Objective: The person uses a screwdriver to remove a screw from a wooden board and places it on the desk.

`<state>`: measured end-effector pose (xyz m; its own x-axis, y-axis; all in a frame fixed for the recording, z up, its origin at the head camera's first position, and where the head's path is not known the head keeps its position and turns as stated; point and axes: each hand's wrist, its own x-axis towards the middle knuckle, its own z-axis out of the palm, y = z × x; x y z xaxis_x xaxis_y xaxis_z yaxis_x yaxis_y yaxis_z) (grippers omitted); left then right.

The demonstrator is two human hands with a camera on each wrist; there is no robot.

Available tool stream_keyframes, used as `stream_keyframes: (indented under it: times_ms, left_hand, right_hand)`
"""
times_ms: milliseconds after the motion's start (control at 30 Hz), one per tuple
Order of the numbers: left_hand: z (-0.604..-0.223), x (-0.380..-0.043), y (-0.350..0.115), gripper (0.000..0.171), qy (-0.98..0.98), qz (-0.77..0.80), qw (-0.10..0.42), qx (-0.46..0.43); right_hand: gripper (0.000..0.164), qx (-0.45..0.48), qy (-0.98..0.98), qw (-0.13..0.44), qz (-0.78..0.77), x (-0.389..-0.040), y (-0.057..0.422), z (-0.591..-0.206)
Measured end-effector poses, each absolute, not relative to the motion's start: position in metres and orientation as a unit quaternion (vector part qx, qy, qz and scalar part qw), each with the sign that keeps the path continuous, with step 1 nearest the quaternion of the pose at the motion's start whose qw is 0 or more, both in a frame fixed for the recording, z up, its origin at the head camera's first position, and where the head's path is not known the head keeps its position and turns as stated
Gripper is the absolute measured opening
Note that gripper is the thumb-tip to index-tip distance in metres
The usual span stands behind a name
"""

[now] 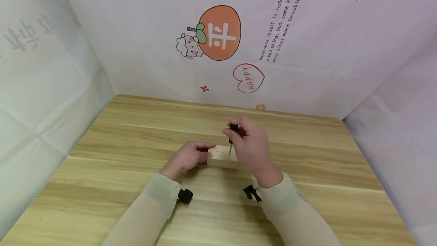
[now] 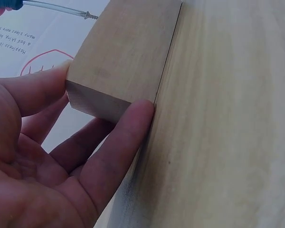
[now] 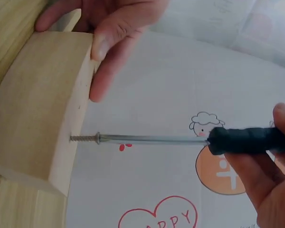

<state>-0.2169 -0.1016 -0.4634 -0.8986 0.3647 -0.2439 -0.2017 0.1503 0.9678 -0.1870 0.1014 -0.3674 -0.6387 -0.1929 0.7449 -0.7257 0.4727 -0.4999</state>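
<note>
- steadying the block (image 1: 223, 163) on the table (image 1: 102, 155), with the left hand (image 1: 189, 157) clamped round its left end, thumb and fingers pressing opposite sides
- showing a few small dark dots (image 1: 222, 152) on the block's top, left of the screw (image 3: 85, 138); looking like holes, bearing no screws, and not revealing whether waiting to be filled
- leaving a good length of the screw's thread bare outside the block, with only the tip looking sunk
- seating the driver (image 3: 247, 141) against the screw's head, roughly in line with it, with the right hand (image 1: 252, 145) curled round the handle
- probably only starting on this screw, judging by the bare thread; seemingly leaving most of the turning to do
- facing the printed sheet (image 1: 153, 48) beyond the table's far edge
</note>
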Motion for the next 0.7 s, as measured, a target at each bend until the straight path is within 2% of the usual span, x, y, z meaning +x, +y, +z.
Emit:
stream_keyframes:
  times_ms: [200, 300, 400, 567, 700]
  left_hand:
    - [-0.461, -0.217, -0.095, 0.034, 0.733, 0.645, 0.209, 0.059]
    - [-0.464, -0.213, -0.101, 0.035, 0.725, 0.653, 0.212, 0.049]
    - [-0.465, -0.213, -0.101, 0.036, 0.716, 0.66, 0.221, 0.058]
    - [-0.465, -0.213, -0.099, 0.036, 0.714, 0.66, 0.223, 0.059]
    - [-0.464, -0.214, -0.099, 0.035, 0.72, 0.656, 0.217, 0.055]
  right_hand:
    - [0.018, 0.32, -0.805, 0.186, 0.464, -0.195, 0.124, -0.355]
    - [0.017, 0.333, -0.794, 0.159, 0.483, -0.198, 0.12, -0.361]
    - [0.019, 0.362, -0.784, 0.198, 0.463, -0.195, 0.113, -0.366]
    - [0.032, 0.347, -0.802, 0.321, 0.366, -0.183, 0.102, -0.366]
    - [0.032, 0.285, -0.823, 0.342, 0.353, -0.178, 0.097, -0.363]
